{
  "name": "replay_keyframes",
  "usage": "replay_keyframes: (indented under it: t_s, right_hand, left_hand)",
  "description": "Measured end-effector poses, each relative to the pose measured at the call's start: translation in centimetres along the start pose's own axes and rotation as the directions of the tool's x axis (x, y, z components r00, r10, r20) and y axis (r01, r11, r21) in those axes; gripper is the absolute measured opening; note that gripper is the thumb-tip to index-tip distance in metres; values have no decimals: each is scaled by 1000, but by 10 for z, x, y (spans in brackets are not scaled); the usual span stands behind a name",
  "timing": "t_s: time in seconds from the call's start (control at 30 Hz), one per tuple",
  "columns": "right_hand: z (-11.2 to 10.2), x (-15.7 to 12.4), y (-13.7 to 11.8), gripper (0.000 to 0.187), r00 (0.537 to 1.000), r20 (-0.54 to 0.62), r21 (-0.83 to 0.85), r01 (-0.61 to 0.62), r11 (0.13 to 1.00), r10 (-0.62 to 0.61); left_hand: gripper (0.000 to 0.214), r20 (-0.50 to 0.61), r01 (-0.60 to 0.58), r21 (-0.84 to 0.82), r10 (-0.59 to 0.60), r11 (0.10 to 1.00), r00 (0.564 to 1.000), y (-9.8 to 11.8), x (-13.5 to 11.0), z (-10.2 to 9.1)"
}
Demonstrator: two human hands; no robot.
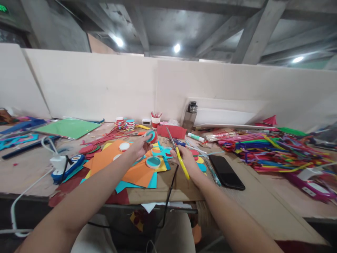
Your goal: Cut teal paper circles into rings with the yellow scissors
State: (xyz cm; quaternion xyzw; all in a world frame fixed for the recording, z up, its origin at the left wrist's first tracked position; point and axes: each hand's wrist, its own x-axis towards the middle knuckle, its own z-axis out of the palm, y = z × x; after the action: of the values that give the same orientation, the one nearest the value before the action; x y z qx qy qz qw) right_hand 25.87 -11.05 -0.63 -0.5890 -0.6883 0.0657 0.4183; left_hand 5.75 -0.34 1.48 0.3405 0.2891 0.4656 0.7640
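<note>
My left hand (140,147) is closed on a small round paper piece (152,136) with a teal face and a red rim, held above the pile of coloured sheets. In my right hand (187,161) is a pair of scissors (181,160) with yellow handles, its blades pointing up and away from me. Under and between the hands lie orange paper sheets (140,175), with teal and yellow ones beneath. A white-rimmed disc with a teal face (153,162) rests on them, and a white disc (124,146) lies nearer the back.
A black phone (226,172) lies right of my right hand, beside a heap of coloured pipe cleaners (263,151). A power strip (70,167) stands at left, near a green sheet (68,128). Farther back are a bottle (190,117), a cup of red sticks (156,121) and stacked discs (130,124).
</note>
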Motion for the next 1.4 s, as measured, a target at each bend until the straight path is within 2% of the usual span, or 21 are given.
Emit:
replay_keyframes:
  t_s: [0.17,0.33,0.57,0.7,0.87,1.13,1.27,1.33,1.4]
  right_hand:
    - [-1,5,5,39,1000,16,-80,-7,997,8]
    - [2,6,7,36,1000,7,-176,3,984,-2]
    - [6,-2,8,33,974,86,-457,-146,877,207]
    - [6,-3,11,33,962,80,-508,-186,841,261]
    - [4,-3,11,33,947,73,-577,-216,787,313]
    - [2,-3,7,40,938,138,-658,-152,737,317]
    - [-4,-5,-1,43,932,148,-752,-112,650,332]
    - [-5,-6,-3,42,949,120,-778,-92,622,291]
    - [-3,-6,-4,40,974,108,-753,-50,656,198]
  left_hand:
    - [25,17,-31,43,30,999,999,-3,2,6]
    - [27,-34,-82,97,86,992,996,-8,10,-9]
    - [27,-28,-176,118,180,977,983,1,16,-36]
    - [29,-2,-186,107,187,977,982,4,15,-36]
    - [21,15,-132,136,131,982,991,-3,13,-30]
    - [19,29,-107,136,104,985,994,-2,16,-34]
    - [22,50,-147,151,141,978,989,-1,16,-35]
    - [24,65,-164,156,155,974,986,-2,16,-34]
    - [25,86,-170,159,158,973,984,-3,16,-33]
